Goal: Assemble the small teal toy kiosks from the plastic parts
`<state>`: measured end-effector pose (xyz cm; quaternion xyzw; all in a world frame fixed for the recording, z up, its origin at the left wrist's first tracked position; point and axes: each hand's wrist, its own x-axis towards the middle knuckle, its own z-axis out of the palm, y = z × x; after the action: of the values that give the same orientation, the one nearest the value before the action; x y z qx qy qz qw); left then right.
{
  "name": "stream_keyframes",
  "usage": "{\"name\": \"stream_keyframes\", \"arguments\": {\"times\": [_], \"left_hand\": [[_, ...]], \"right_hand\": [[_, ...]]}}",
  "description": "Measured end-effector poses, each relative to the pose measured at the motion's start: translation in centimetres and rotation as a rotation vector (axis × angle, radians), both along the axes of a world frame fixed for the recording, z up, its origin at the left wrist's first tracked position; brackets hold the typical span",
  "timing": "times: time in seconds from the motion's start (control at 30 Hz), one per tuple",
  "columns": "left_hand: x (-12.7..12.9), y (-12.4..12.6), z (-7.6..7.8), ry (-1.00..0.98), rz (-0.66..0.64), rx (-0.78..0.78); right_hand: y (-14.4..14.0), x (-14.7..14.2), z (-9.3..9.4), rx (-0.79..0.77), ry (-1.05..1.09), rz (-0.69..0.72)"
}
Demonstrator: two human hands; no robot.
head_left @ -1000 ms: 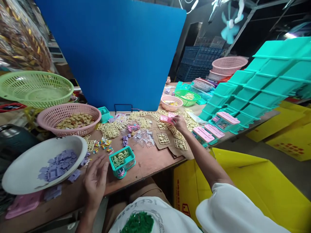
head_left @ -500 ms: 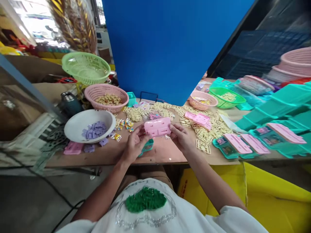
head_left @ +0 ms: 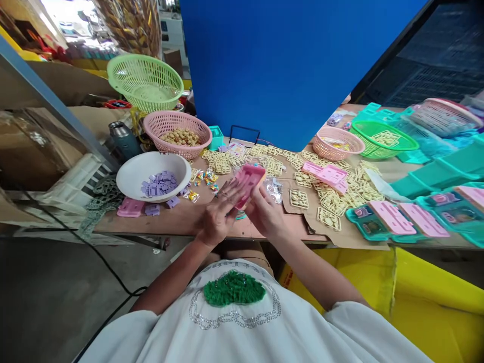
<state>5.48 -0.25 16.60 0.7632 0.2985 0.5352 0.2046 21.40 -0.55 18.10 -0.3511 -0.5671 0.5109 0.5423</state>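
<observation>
A pink plastic lid (head_left: 248, 181) is held tilted on edge between both my hands, just above the table's front edge. My left hand (head_left: 219, 214) presses against its left face. My right hand (head_left: 264, 214) grips it from the right and below. A teal box (head_left: 239, 215) lies mostly hidden under my hands. More pink lids (head_left: 328, 175) lie on yellow plastic part frames (head_left: 336, 199) to the right. A white bowl (head_left: 153, 175) with purple pieces stands at the left.
A pink basket (head_left: 177, 133) of tan pieces and a green basket (head_left: 145, 83) stand at the back left. A blue board (head_left: 287, 65) rises behind. Teal boxes with pink lids (head_left: 393, 219) lie right. Yellow cartons (head_left: 434, 297) sit below the table's edge.
My right hand fetched a pink lid from the far pile and brought it in. Both hands took hold of it flat, and now it is turned up on edge.
</observation>
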Motion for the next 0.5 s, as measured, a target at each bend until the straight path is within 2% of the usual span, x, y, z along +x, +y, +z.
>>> {"name": "stream_keyframes", "arguments": {"times": [0.03,0.1,0.17,0.23,0.3,0.37,0.43,0.5], "left_hand": [[-0.2,0.0,-0.2,0.043,-0.02,0.033],[-0.9,0.3,-1.1,0.076,0.025,0.013],[-1.8,0.8,-2.9,0.062,0.121,-0.107],[-2.6,1.4,-5.3,0.012,0.162,-0.31],[-3.1,2.1,-7.5,-0.061,0.098,-0.519],[-3.2,2.6,-8.9,-0.124,0.013,-0.626],[-3.2,3.0,-9.4,-0.16,-0.046,-0.644],[-3.2,3.3,-9.2,-0.169,-0.093,-0.65]], "right_hand": [[0.3,-0.2,0.3,0.034,0.001,-0.046],[1.3,0.6,1.1,0.155,-0.121,-0.125],[2.8,2.3,1.5,0.286,-0.394,-0.117],[4.3,4.0,1.1,0.385,-0.676,-0.026],[5.4,5.0,0.2,0.459,-0.847,0.102],[6.0,5.2,-1.0,0.511,-0.922,0.212],[6.2,5.1,-1.9,0.545,-0.962,0.264],[6.1,4.9,-2.6,0.557,-0.985,0.28]]}}
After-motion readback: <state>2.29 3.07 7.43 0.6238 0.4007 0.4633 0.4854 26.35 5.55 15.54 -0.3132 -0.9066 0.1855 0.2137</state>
